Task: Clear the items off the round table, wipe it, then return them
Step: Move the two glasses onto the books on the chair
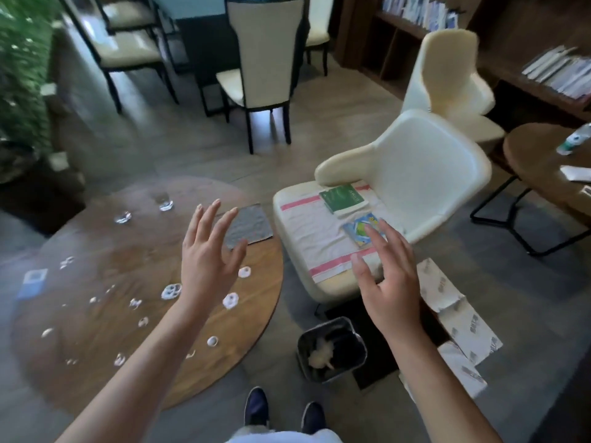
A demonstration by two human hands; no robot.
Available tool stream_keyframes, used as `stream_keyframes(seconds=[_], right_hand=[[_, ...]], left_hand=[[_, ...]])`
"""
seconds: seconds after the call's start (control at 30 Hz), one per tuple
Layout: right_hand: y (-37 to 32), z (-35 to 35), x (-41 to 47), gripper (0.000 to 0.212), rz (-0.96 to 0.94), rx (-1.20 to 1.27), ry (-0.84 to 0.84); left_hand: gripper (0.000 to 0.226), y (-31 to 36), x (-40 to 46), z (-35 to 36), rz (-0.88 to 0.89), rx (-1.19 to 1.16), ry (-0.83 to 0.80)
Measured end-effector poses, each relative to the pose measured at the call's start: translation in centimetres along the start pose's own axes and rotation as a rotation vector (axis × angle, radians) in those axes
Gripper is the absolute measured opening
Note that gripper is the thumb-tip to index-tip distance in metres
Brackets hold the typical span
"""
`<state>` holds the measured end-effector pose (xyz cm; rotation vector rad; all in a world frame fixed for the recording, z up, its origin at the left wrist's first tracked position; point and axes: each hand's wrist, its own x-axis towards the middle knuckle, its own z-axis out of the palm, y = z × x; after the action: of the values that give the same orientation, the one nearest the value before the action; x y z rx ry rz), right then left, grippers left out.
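The round wooden table (pixel 96 362) fills the left of the view, its top dotted with several white foam blobs (pixel 231 300). A grey cloth (pixel 248 226) lies flat near its far right edge. My left hand (pixel 209 251) hovers open above the table just in front of the cloth, holding nothing. My right hand (pixel 388 279) is open over the front edge of a white chair (pixel 425 187) beside the table. On the chair seat a striped towel (pixel 316 231) carries a green book (pixel 343 198) and a blue picture book (pixel 361 230), which lies just beyond my right fingertips.
A small metal bin (pixel 332 348) with crumpled paper stands on the floor between table and chair. An open cardboard box (pixel 457 318) lies to the right. A second wooden table (pixel 550 167), dark dining chairs (pixel 262 75) and bookshelves (pixel 479 33) stand behind. My shoes (pixel 256 410) are at the bottom.
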<state>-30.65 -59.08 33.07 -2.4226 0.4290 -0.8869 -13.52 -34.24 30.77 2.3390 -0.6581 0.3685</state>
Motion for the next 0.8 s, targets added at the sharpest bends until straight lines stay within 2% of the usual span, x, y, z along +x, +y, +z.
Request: stream_keyframes(seconds=[0.37, 0.47, 0.63, 0.8], right_hand=[[-2.2, 3.0, -2.5, 0.050, -0.146, 0.068, -0.230], [-4.6, 5.6, -2.9, 0.054, -0.168, 0.117, -0.335], [-6.7, 8.4, -3.0, 0.057, -0.173, 0.160, -0.400], [-9.2, 15.1, -0.8, 0.059, -0.132, 0.146, -0.488]], left_hand=[[0.055, -6.5, -10.5, -7.1, -0.208, 0.217, 0.188], [0.056, -9.3, -13.3, -9.6, -0.336, 0.258, 0.237], [0.056, -11.8, -14.1, -10.4, -0.407, 0.252, 0.271], [0.058, -18.5, -12.8, -10.4, -0.510, 0.222, 0.244]])
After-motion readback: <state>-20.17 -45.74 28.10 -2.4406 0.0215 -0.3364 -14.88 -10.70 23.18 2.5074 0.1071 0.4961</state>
